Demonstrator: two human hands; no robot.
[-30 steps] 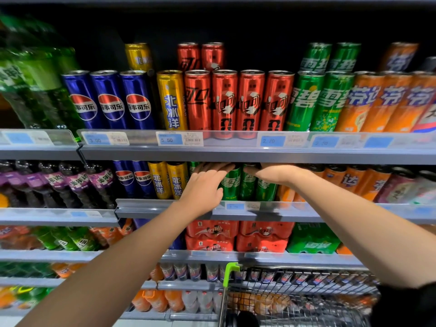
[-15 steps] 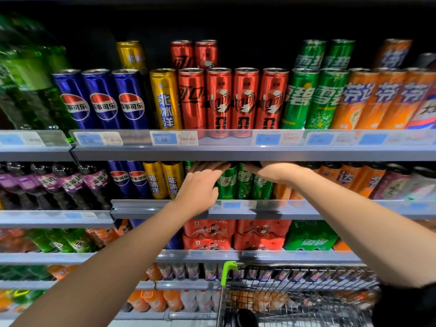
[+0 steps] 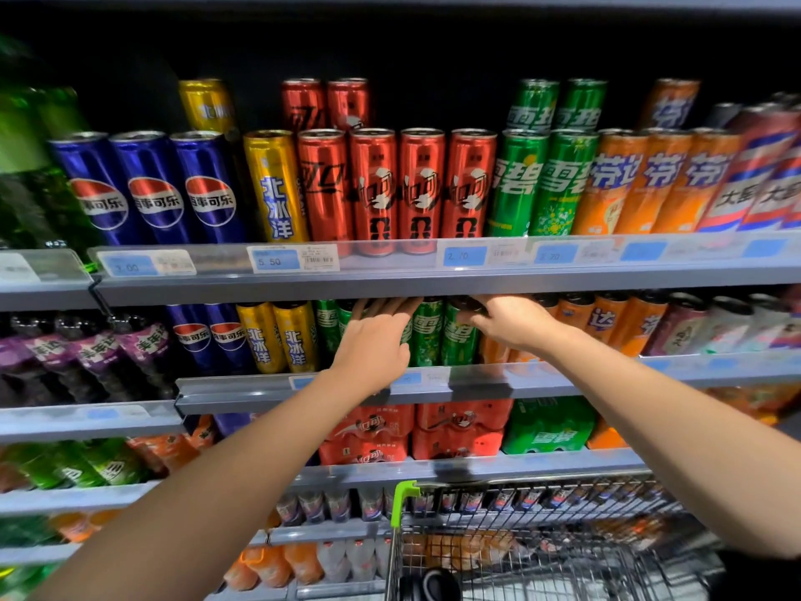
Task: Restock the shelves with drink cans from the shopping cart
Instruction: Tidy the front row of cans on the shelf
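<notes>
The shelving fills everything ahead of me, four grey tiers with lipped front edges. The upper shelf (image 3: 433, 281) carries tall cans: blue ones (image 3: 151, 188) at left, a yellow one, red cans (image 3: 375, 188) in the middle, green ones to their right, orange ones farther right, with dark open room above their tops. Its underside hangs close over the row I am working in, so little headroom is left above those cans.

Near me, low and right, stands the shopping cart (image 3: 542, 553), its wire basket and green corner piece (image 3: 401, 501) just short of the bottom shelves; what lies inside is too blurred to tell.

The middle shelf (image 3: 433, 390) holds blue, yellow, green and orange cans behind a clear price rail.

My left hand (image 3: 372, 340) reaches over that rail, palm against the front of the green cans (image 3: 427, 334), fingers straight and laid flat, their tips at the can tops under the upper shelf's edge. It grips nothing that I can see.

My right hand (image 3: 509, 321) is just to the right, fingers curled over the dark top of a green can (image 3: 455, 336) at the boundary with the orange cans (image 3: 607, 323). The two hands are near but apart, green cans showing between them.
</notes>
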